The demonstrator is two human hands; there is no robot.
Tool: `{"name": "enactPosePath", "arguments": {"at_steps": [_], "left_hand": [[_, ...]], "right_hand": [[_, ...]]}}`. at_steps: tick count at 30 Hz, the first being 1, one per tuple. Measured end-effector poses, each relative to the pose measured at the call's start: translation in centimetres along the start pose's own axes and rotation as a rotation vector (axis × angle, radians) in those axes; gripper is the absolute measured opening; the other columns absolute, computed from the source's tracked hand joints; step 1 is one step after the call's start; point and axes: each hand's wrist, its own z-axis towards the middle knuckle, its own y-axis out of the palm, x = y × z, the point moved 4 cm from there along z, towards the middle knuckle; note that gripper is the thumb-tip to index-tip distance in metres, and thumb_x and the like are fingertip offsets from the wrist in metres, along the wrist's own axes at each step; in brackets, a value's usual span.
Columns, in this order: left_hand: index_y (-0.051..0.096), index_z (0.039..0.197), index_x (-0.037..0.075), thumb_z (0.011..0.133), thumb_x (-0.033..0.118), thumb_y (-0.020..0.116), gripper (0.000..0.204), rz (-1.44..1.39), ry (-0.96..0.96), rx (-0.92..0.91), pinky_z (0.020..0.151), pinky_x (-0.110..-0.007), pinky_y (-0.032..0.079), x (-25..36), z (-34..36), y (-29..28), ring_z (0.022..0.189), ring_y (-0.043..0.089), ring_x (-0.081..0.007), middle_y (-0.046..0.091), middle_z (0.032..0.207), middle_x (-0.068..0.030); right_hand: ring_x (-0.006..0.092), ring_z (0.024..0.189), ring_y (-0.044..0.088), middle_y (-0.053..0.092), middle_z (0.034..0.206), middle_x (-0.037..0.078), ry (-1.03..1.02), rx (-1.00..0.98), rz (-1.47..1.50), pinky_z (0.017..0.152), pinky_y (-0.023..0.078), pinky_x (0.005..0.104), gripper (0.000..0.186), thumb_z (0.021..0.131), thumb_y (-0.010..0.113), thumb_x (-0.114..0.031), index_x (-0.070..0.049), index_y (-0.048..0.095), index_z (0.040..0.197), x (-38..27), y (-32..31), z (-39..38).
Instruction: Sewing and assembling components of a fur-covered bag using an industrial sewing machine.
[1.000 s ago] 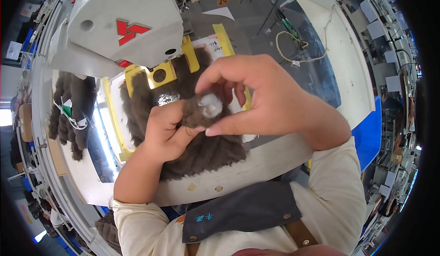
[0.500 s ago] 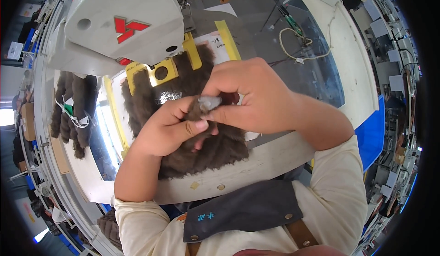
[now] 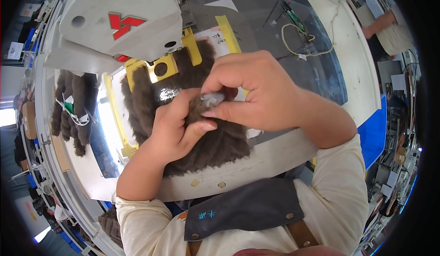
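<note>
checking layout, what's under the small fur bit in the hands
Spread-out brown fur lies there; the stretch directly beneath is covered by the small fur bit, the left hand and right hand.

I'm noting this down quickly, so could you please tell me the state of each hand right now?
Left hand: closed, holding the brown furry piece.
Right hand: closed, pinching that piece by its whitish end.
</note>
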Motion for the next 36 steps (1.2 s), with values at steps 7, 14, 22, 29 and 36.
{"name": "enactPosePath", "arguments": {"at_steps": [7,14,22,29,36], "left_hand": [[0.062,0.116,-0.003,0.099,0.012,0.067,0.023,0.018,-0.010,0.015,0.069,-0.030,0.053,-0.6,-0.2,-0.5,0.071,0.068,-0.0239,0.068,0.082,-0.0118],[0.061,0.119,-0.002,0.104,0.019,0.063,0.026,-0.101,-0.152,0.120,0.071,-0.027,0.049,-2.1,-0.2,-0.3,0.072,0.058,-0.0149,0.064,0.082,-0.0075],[0.059,0.124,-0.002,0.105,0.022,0.062,0.031,-0.175,-0.173,0.096,0.075,-0.027,0.048,-2.2,-0.2,-0.2,0.079,0.057,-0.0120,0.065,0.089,-0.0050],[0.059,0.129,-0.003,0.105,0.021,0.063,0.034,-0.244,-0.244,0.076,0.080,-0.026,0.048,-2.4,-0.2,-0.3,0.085,0.057,-0.0112,0.067,0.095,-0.0049],[0.058,0.128,-0.004,0.102,0.018,0.066,0.034,-0.215,-0.141,0.079,0.077,-0.026,0.048,-2.5,-0.2,-0.3,0.082,0.058,-0.0119,0.066,0.092,-0.0044]], "right_hand": [[0.0238,0.074,0.068,0.069,0.085,0.010,0.112,-0.123,-0.011,0.067,0.053,0.0348,0.020,0.082,0.081,-0.014,-0.002,0.072,0.096,0.5,-1.3,0.1],[0.0336,0.088,0.071,0.074,0.100,0.019,0.489,0.222,-0.901,0.080,0.056,0.0409,0.032,0.090,0.073,-0.028,0.001,0.072,0.103,9.2,-13.7,-0.1],[0.0407,0.093,0.071,0.073,0.094,0.022,0.753,0.097,-1.139,0.083,0.056,0.0464,0.033,0.093,0.068,-0.029,0.003,0.069,0.099,14.0,-16.0,-1.6],[0.0310,0.076,0.064,0.068,0.087,0.014,0.261,0.066,-0.353,0.073,0.051,0.0361,0.019,0.103,0.060,-0.018,-0.001,0.065,0.109,5.1,-9.1,0.0],[0.0280,0.075,0.063,0.067,0.085,0.010,-0.147,-0.026,-0.426,0.067,0.050,0.0329,0.027,0.092,0.075,-0.024,-0.005,0.070,0.109,-1.2,-5.2,-0.4]]}}
